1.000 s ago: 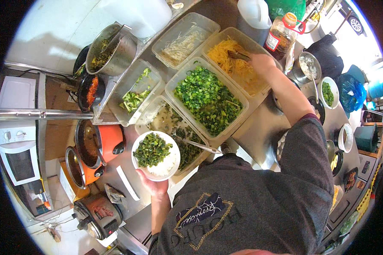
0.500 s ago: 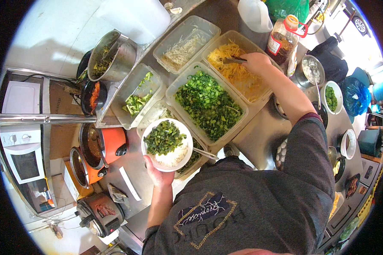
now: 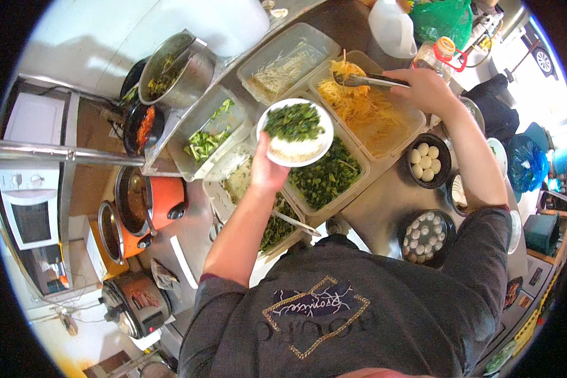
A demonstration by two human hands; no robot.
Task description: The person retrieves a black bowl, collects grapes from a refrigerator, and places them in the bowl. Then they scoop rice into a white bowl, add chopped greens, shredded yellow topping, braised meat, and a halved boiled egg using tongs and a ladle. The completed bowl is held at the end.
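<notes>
A white plate (image 3: 295, 133) loaded with chopped greens over white rice sits raised above the bench, over the clear tubs. The left hand (image 3: 266, 170) carries it from beneath, its grip curled up against the underside near the plate's lower rim, the forearm running down toward the grey shirt. Just beside the plate's upper right edge, metal tongs (image 3: 366, 80) are pressed together on a tuft of shredded orange-yellow vegetable (image 3: 346, 68), lifted above the tub of the same shreds (image 3: 384, 126). The right hand (image 3: 426, 89) has its grip squeezed around the tong handles.

Under the plate lies a tub of dark chopped greens (image 3: 327, 179), and behind it a tub of pale sprouts (image 3: 283, 66). To the left, a tub of green vegetable pieces (image 3: 208, 135) stands near a steel pot (image 3: 176, 72). A dark bowl of white eggs (image 3: 427, 160) rests on the steel bench (image 3: 378, 208) to the right, with a bowl of pale round balls (image 3: 425, 234) nearer the person. An orange pot (image 3: 151, 201) stands well to the left.
</notes>
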